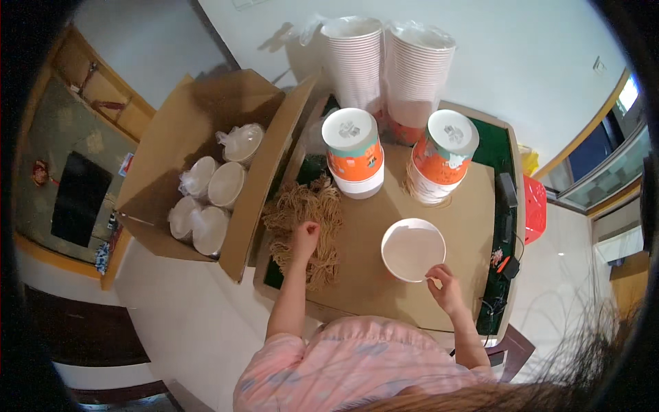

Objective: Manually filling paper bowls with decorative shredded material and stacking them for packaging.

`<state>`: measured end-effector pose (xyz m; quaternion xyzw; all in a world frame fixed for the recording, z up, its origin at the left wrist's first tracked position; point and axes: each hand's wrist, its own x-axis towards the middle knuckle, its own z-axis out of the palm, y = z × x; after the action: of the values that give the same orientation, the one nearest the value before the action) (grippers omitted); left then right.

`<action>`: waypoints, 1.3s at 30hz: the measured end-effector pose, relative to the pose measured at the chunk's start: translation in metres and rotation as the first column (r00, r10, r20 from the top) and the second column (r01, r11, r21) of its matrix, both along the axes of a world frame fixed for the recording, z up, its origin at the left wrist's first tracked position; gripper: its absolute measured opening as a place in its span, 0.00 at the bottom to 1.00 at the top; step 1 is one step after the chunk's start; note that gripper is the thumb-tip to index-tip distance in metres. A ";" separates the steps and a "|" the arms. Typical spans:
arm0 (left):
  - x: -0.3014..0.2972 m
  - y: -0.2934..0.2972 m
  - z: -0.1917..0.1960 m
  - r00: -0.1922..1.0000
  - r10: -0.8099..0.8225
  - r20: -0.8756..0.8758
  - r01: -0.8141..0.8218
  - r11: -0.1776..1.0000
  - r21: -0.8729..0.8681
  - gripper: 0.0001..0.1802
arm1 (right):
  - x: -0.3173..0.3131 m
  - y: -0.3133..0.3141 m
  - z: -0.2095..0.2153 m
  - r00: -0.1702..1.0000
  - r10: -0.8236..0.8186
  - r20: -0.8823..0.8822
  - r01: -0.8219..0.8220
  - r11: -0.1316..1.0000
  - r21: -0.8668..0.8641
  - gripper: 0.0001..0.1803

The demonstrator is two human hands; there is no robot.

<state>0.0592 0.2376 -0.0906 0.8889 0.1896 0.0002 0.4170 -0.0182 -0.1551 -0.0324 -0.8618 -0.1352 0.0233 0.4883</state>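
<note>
A white paper bucket (413,248) stands mouth up on the brown cardboard sheet in front of me. At its near right rim, my right hand (445,287) has thumb and fingers pinched together on the edge. To the left lies a tangled pile of tan twine cords (302,206). My left hand (306,239) is over this pile with its fingers curled closed; whatever may be between them is hidden. Beyond the bucket are two short stacks of upside-down buckets with orange and teal print, a left stack (353,154) and a right stack (445,158) with cords around its lower part.
Two tall stacks of nested buckets in clear plastic, one left (353,65) and one right (420,72), stand against the wall. An open cardboard box (161,165) at the left holds several bagged bucket stacks. Cables and a black adapter (509,267) lie along the table's right edge.
</note>
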 end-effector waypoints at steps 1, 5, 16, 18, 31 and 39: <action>0.000 -0.002 -0.002 1.000 -0.007 -0.006 0.007 1.000 0.010 0.09 | -0.006 -0.001 -0.003 0.996 -0.011 0.084 0.014 0.999 -0.042 0.08; 0.013 0.005 -0.026 0.981 0.194 -0.030 -0.185 0.965 0.184 0.13 | -0.019 0.009 0.008 0.987 -0.105 0.125 0.111 0.993 -0.036 0.09; 0.033 0.005 -0.027 0.954 0.272 0.127 -0.272 0.962 -0.015 0.13 | -0.048 0.020 0.016 0.986 -0.158 0.054 0.156 0.987 0.036 0.08; 0.014 -0.018 -0.013 0.921 0.058 0.385 -0.014 0.993 -0.116 0.06 | -0.055 0.021 0.013 0.983 -0.183 -0.011 0.183 0.979 0.085 0.08; -0.157 -0.173 0.046 0.809 -0.587 -0.027 0.559 0.782 -0.276 0.07 | -0.083 0.052 -0.036 0.717 0.113 -0.688 0.327 0.817 0.475 0.11; -0.148 -0.187 0.095 0.676 -0.711 -0.193 0.653 0.699 -0.292 0.11 | -0.079 0.053 0.014 0.758 0.313 -0.572 0.261 0.658 0.706 0.13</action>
<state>-0.0883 0.0505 0.0045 0.8384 -0.0994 -0.3057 0.4403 -0.0968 -0.1025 -0.0184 -0.5134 0.0328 0.2707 0.8137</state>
